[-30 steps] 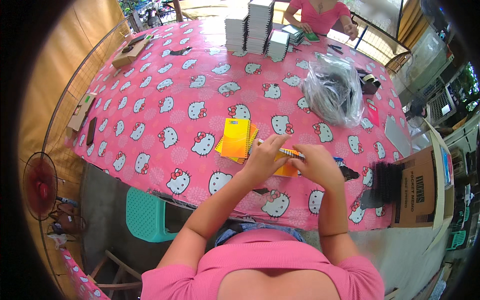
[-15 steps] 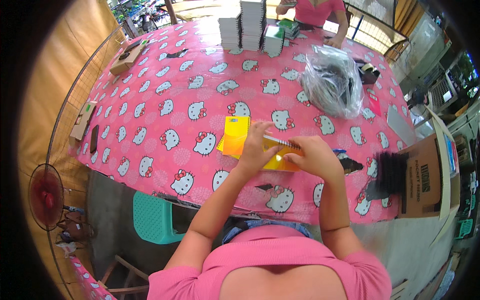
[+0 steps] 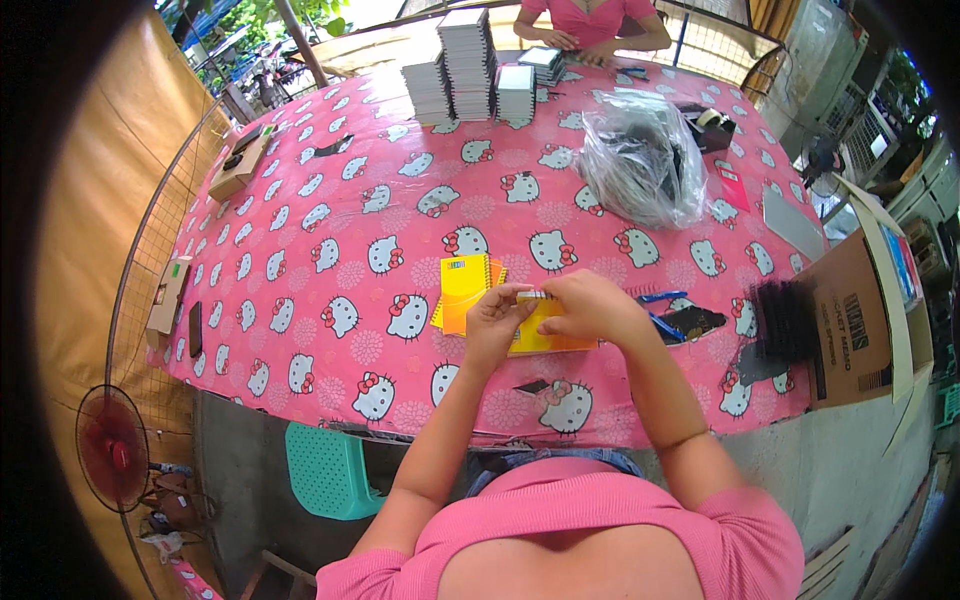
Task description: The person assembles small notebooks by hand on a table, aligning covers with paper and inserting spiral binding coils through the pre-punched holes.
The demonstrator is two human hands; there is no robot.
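Note:
A yellow notebook (image 3: 548, 338) lies on the table in front of me, partly covered by both hands. My left hand (image 3: 494, 320) pinches its far left corner, thumb and fingers closed near the bound edge. My right hand (image 3: 590, 308) is closed over the far edge, its curled fingers at the binding; a pale strip shows between the hands. The exact finger contact is partly hidden. Just left of my left hand, a few yellow and orange spiral notebooks (image 3: 464, 290) lie overlapped. Right of my right hand rests a blue-handled hand tool (image 3: 664, 312).
Tall stacks of spiral notebooks (image 3: 467, 65) stand at the far side, near another person in pink. A clear plastic bag (image 3: 640, 165) lies far right. Black coils (image 3: 782, 325) sit beside a cardboard box (image 3: 860, 320). A green stool (image 3: 330, 470) stands at the lower left.
My left hand has gone from lying spread on the notebook to pinching its corner. My right hand has shifted slightly left along the binding. The view has tilted, showing more of the blue-handled tool.

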